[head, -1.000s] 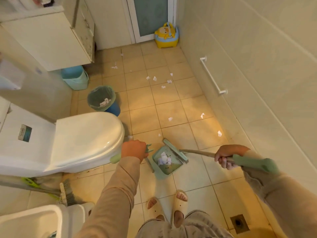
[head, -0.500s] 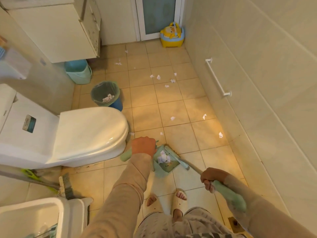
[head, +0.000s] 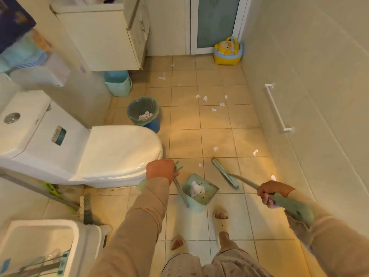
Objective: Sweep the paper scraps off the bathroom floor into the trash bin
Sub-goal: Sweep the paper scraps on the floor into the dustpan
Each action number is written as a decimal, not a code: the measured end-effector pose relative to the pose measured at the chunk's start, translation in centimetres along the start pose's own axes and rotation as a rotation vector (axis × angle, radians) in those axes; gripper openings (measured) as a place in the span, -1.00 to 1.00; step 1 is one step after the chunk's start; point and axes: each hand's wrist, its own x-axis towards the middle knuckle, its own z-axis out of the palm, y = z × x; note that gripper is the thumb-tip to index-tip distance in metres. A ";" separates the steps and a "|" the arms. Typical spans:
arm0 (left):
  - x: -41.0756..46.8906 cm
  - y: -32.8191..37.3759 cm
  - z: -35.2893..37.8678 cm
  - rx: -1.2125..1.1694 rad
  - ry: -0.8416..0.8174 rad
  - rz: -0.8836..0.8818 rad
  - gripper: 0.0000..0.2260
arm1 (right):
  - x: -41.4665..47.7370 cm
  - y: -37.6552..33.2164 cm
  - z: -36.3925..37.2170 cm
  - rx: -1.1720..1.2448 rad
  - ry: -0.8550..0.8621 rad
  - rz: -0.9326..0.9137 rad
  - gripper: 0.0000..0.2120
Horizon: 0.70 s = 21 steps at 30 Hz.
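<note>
Left hand: the left hand (head: 160, 170) was wrapped around the upper end of the dustpan handle (head: 180, 191), just in front of the toilet (head: 111, 154) bowl.
Right hand: the right hand (head: 270, 193) was clenched on the green grip of the broom (head: 225, 173), low at the right, near the tiled wall.
Dustpan: the dustpan (head: 199, 189) sat on the floor tiles between the two hands, just ahead of the person's slippered feet; crumpled white paper lay inside it.
Broom head: the narrow green head rested on the floor to the right of the dustpan, apart from it, angled diagonally.
Paper scraps, near: loose scraps (head: 215, 148) lay beyond the broom head, one small piece just above the dustpan, one close to the right wall.
Paper scraps, far: a cluster (head: 205, 98) lay mid-floor, with a few more toward the door.
Trash bin: the blue trash bin (head: 143, 113), lined with a green bag, stood beside the front of the toilet, well apart from the dustpan; white paper already lay in its bottom.
Other: a pale teal bucket (head: 118, 83) stood under the cabinet; a yellow child's potty (head: 227, 51) sat by the door.
</note>
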 end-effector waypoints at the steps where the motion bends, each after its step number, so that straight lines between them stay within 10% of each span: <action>1: 0.4 -0.2 -0.2 -0.018 -0.006 -0.055 -0.66 | 0.5 -1.1 -0.5 -0.073 0.025 -0.025 -0.63; 12: 3.4 6.5 -2.4 -0.026 -0.037 -0.243 -0.64 | 3.7 -11.7 -7.5 -0.229 0.109 -0.186 -0.73; 21: 3.8 8.2 -2.9 -0.060 -0.062 -0.265 -0.67 | 3.4 -13.0 -4.0 -0.803 0.032 -0.144 -0.70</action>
